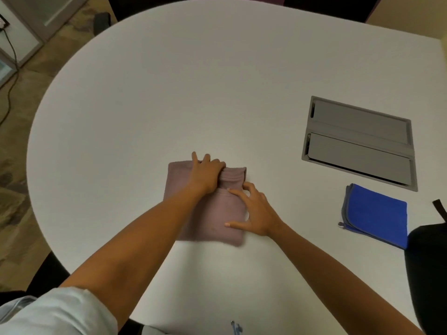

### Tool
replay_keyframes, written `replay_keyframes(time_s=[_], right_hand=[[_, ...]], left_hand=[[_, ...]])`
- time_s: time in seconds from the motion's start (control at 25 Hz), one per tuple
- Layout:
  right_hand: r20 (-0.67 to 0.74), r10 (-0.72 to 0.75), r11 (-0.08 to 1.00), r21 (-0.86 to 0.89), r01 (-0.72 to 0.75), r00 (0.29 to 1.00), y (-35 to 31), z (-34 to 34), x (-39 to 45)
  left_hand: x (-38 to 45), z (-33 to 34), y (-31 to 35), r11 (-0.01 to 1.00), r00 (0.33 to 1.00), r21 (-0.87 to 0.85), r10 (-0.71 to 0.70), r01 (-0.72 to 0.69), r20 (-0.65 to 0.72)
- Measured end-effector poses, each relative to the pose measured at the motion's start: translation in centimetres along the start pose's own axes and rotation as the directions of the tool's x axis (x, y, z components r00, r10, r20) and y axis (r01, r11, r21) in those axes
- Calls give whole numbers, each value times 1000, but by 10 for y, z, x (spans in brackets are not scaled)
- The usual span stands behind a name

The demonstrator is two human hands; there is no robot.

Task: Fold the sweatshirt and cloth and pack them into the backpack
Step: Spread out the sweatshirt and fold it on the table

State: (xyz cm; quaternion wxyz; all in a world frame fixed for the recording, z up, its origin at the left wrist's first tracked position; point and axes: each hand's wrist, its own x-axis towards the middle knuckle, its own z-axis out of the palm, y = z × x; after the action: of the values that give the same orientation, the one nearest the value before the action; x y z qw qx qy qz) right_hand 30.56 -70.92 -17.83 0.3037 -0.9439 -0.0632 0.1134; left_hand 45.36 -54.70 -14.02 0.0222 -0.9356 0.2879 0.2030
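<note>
Sweatshirt, mauve, folded into a compact rectangle, lies flat on the white table near the person's edge, roughly centre. Ribbed collar or cuff end sits at its far right corner, bunched up.

Left hand is on the far edge of the sweatshirt, fingers curled over the fabric right beside that ribbed part, gripping it; thumb and one fingertip reach past the far edge onto the table. Right hand lies flat on the right side of the sweatshirt, fingers spread and straight, pressing down, holding nothing. Both forearms bare; a pale sleeve shows at the left shoulder.

Cloth, blue with grey trim, already folded, lies on the table well to the right of the sweatshirt, apart from it. Its right edge touches or goes just under the backpack, black, only partly in frame at the right edge, with a strap sticking up. Can't tell whether the backpack is open.

Grey cable hatch with two flaps is set into the table beyond the cloth. Patterned carpet and a cable on the floor at left.
</note>
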Motion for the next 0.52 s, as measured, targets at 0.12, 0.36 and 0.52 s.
replay_keyframes(time_s=[0.12, 0.36, 0.52], right_hand=[[-51, 144, 989, -13, -145, 988, -2, 24, -6], [-151, 173, 978, -93, -188, 973, -1, 35, -3], [-181, 157, 984, -52, -169, 971, -3, 35, 1]], left_hand=[[-9, 10, 13, 1000, 992, -16, 1, -3, -125], [-68, 68, 49, 965, 920, -232, -199, 124, -336], [-87, 92, 49, 965, 932, -153, -247, 213, -265]])
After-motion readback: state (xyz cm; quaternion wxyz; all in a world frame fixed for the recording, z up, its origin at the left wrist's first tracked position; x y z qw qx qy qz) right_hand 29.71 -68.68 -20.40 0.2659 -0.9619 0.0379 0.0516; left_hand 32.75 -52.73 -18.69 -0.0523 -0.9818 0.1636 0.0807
